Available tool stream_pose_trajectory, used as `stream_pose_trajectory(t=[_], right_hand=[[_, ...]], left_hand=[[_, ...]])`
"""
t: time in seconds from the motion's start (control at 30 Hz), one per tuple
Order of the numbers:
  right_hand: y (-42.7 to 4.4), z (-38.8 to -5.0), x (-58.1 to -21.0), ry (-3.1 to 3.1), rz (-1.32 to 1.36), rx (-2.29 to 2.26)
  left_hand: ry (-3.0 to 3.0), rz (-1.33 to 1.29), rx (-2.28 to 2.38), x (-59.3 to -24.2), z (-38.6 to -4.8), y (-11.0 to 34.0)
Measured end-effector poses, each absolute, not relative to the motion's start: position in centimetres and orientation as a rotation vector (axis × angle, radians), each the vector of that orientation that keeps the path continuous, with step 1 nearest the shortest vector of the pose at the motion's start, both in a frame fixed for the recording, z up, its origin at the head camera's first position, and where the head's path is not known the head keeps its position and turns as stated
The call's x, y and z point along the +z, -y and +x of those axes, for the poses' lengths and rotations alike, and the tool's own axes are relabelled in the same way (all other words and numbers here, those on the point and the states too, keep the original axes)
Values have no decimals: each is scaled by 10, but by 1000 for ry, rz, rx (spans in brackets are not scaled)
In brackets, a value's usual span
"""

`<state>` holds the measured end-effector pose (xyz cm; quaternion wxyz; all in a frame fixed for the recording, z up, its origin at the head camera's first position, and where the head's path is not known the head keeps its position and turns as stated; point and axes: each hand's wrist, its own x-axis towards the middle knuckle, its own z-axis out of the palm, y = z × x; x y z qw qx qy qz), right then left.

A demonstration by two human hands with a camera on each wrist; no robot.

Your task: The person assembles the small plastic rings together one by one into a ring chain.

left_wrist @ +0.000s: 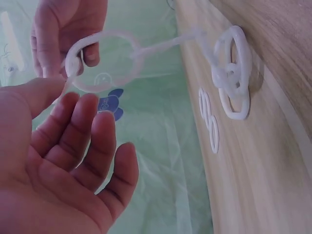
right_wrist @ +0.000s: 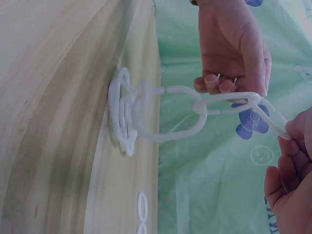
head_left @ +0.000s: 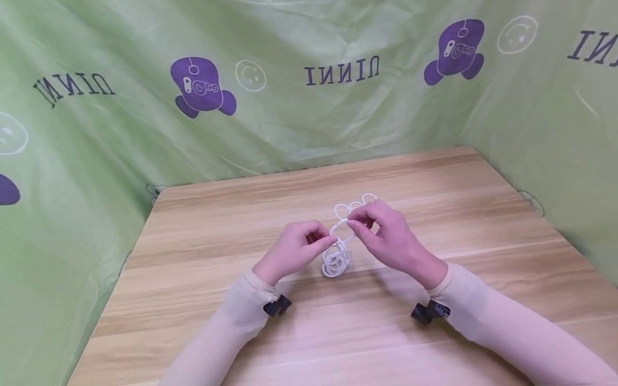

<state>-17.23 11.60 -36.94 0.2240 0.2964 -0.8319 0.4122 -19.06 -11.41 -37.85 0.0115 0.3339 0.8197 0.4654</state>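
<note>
Between the two hands, a white ring (head_left: 344, 230) is held up above the table in the head view. My left hand (head_left: 301, 247) pinches a link on its left side with thumb and index finger. My right hand (head_left: 388, 236) pinches the ring's upper right part. From the held links a linked chain (right_wrist: 183, 114) runs down to a heap of white links (head_left: 336, 261) on the table. In the left wrist view the left hand (left_wrist: 73, 146) has its other fingers loosely bent, and the heap (left_wrist: 234, 73) lies at the right.
Several loose white rings (head_left: 342, 212) lie in a row on the wooden table (head_left: 217, 214), just beyond the hands. A green printed cloth (head_left: 289, 123) hangs behind and at both sides of the table. Each wrist carries a small black camera.
</note>
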Motion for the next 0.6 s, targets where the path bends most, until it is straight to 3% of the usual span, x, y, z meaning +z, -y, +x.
stream_pose_trajectory(t=[0.43, 0.6], right_hand=[[-111, -177, -375, 2322, 748, 1321], [-124, -195, -377, 2437, 631, 1379]], left_hand=[[-2618, 987, 1550, -377, -197, 119], [-2629, 950, 1576, -376, -197, 121]])
